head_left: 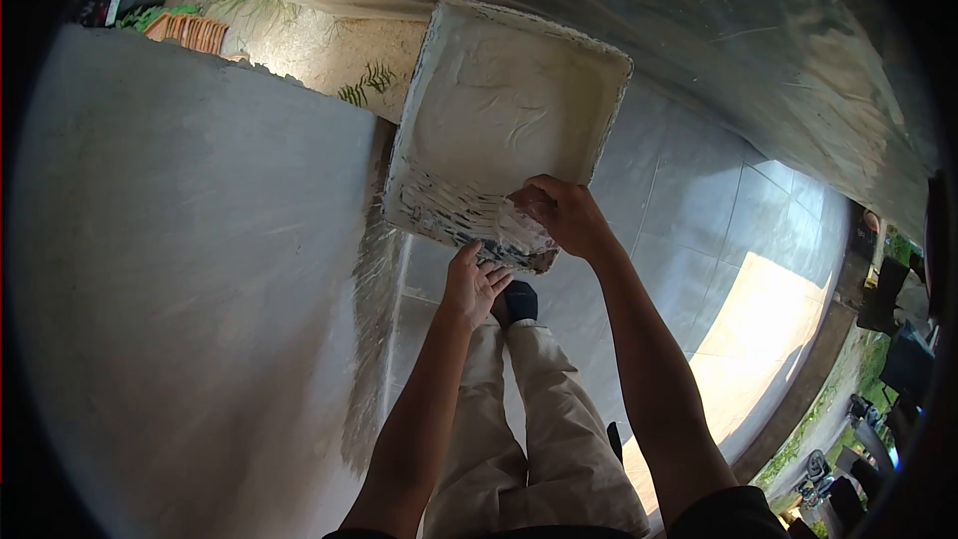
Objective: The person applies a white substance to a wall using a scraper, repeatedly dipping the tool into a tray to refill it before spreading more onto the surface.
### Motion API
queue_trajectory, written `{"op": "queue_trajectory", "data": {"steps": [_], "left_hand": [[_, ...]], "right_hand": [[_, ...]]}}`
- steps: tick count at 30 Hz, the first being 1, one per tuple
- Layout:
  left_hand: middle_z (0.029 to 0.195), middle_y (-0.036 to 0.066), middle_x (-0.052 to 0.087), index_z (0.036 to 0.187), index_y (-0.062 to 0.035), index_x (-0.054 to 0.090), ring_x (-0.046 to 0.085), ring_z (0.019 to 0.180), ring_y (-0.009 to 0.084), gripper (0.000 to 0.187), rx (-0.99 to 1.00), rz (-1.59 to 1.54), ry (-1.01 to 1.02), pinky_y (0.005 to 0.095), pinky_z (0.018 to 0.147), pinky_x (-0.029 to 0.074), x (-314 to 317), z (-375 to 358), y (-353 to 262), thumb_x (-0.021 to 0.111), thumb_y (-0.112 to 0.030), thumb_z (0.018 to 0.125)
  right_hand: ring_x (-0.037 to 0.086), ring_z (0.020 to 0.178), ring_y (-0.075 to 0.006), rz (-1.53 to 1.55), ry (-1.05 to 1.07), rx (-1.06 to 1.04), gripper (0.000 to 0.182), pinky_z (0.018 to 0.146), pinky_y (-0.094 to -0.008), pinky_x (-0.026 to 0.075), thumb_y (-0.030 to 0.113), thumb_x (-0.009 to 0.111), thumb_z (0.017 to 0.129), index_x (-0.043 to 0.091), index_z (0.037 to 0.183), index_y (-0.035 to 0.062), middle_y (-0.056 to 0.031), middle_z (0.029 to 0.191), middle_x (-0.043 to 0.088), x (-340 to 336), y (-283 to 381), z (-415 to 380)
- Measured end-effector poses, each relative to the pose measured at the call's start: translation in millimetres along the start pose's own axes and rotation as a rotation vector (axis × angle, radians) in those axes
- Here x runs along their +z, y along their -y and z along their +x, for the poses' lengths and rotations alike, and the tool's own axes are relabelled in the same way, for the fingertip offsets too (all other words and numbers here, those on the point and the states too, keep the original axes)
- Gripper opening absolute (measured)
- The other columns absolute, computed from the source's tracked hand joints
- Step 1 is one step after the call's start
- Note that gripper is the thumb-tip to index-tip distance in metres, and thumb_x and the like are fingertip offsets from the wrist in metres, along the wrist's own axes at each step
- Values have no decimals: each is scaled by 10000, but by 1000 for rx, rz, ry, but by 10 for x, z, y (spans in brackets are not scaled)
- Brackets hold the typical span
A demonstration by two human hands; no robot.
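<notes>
A rectangular paint tray [611, 90] reaches out in front of me, tilted in view, with whitish paint [489, 100] pooled over its deeper part. Streaks of paint cover its ribbed ramp [449, 202] at the near end. My left hand [473, 284] is at the tray's near edge, thumb by the rim and fingers curled against it. Above the ramp's right side, my right hand [562, 212] is closed on a pale, paint-smeared, crumpled-looking thing [521, 230]; its exact kind I cannot tell.
A smooth grey wall surface [200, 240] fills the left side. Plastic sheeting [758, 30] hangs across the top. Grey floor tiles [679, 180] spread to the right, with a bright sunlit patch [758, 319]. My shoe [520, 301] shows below the tray. Stacked orange bricks [190, 33] lie outside at upper left.
</notes>
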State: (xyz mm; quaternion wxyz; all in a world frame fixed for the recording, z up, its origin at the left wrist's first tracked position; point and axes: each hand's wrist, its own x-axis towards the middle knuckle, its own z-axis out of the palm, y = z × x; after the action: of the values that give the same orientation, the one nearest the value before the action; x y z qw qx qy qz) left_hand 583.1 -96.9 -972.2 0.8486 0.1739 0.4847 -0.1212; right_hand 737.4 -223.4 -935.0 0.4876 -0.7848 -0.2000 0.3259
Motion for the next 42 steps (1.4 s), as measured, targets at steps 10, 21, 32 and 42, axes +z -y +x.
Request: {"op": "queue_trajectory", "data": {"steps": [10,21,32,42], "left_hand": [[1531,251,-85,1485,-116,-130,115,1403,449,931,95,-22,-61,465,1146,175,94,-108,46,531,-386,887],[1543,230,-58,1486,-136,-136,130,1397,463,888,113,-101,5,464,1140,176,42,-155,52,459,-460,911],[1547,211,-110,1464,-213,-211,55,1404,477,856,124,-141,84,469,1146,105,2,-158,54,347,-577,927],[1546,203,-119,1468,-145,-189,5,1426,417,863,195,-178,-40,462,1158,94,62,-275,-49,347,-557,931]], "right_hand": [[644,949,-312,-117,-118,-85,235,792,-397,516,-106,528,769,584,979,-13,-123,953,694,153,-175,130],[645,945,-308,-109,-6,-109,254,803,-398,510,-104,522,761,593,980,5,-113,946,695,375,-226,114],[668,884,-275,-133,192,43,412,791,-307,499,-56,564,824,587,1221,50,-175,994,678,309,-117,220],[674,906,-263,-43,-151,-254,433,805,-347,526,-97,511,814,535,1241,-26,-143,1001,685,154,73,451]]}}
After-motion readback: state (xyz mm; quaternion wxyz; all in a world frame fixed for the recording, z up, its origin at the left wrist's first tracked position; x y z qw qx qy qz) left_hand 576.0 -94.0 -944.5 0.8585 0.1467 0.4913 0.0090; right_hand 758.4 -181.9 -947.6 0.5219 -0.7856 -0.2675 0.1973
